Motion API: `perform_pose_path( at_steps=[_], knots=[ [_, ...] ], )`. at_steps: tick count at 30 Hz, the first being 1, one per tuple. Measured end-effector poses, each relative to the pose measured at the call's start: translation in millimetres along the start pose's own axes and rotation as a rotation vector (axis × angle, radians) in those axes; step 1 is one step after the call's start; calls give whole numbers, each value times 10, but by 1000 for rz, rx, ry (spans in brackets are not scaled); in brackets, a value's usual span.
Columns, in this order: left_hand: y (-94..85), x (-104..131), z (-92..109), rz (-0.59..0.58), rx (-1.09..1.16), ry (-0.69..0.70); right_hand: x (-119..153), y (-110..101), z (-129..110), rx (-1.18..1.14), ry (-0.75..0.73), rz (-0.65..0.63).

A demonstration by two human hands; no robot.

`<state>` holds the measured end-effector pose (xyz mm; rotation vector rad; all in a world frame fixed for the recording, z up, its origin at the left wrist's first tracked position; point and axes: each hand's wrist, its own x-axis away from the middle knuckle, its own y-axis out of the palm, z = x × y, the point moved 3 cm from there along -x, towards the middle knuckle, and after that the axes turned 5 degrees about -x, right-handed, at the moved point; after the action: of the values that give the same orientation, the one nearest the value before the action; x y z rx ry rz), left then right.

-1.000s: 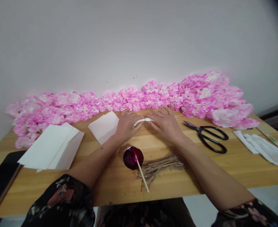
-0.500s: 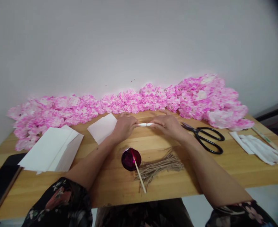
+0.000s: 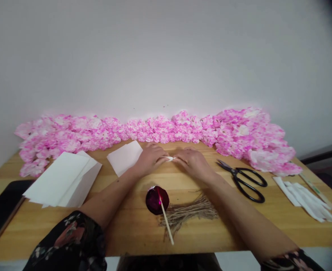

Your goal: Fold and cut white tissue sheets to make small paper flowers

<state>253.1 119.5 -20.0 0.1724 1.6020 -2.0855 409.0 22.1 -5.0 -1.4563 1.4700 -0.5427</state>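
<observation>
Between my two hands, above the middle of the table, is a narrow folded white paper strip [image 3: 169,158]. My left hand [image 3: 151,158] pinches its left end, fingers closed. At the other end my right hand [image 3: 192,161] grips the strip near its pinched-in middle. My fingers cover most of the paper; whether a thread is around it is too small to tell. Closer to me lies a round dish of dark magenta liquid [image 3: 156,203] with a thin wooden stick [image 3: 168,226] leaning in it. Beside that is a bundle of thin brown twine strands [image 3: 191,212].
Pink-and-white paper flowers [image 3: 160,130] line the table's back edge against the wall. On the left are a phone [image 3: 6,210], a stack of white paper [image 3: 61,180] and loose sheets [image 3: 124,157]. Black-handled scissors [image 3: 246,180] and folded white strips [image 3: 307,197] lie to the right.
My hands have drawn closer together, and less of the paper strip shows between them. My right hand has shifted left. The whole view has tilted up slightly.
</observation>
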Motion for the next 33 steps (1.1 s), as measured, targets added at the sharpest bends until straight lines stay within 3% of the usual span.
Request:
perform_pose_path(
  at_steps=[5, 11, 16, 21, 27, 33],
  knots=[
    [33, -15, 42, -77, -25, -47, -79, 81, 42, 14, 15, -23],
    [75, -22, 32, -139, -184, -87, -59, 132, 178, -208, 259, -50],
    [77, -35, 16, -154, -215, -120, -31, 149, 203, -329, 295, -149],
    [75, -54, 11, -197, -203, -136, 37, 185, 223, -400, 272, -61],
    [87, -27, -25, -168, -110, -184, 95, 146, 271, -473, 469, 166],
    [97, -24, 1, -118, 48, -222, 178, 79, 353, -671, 503, 281]
  ],
)
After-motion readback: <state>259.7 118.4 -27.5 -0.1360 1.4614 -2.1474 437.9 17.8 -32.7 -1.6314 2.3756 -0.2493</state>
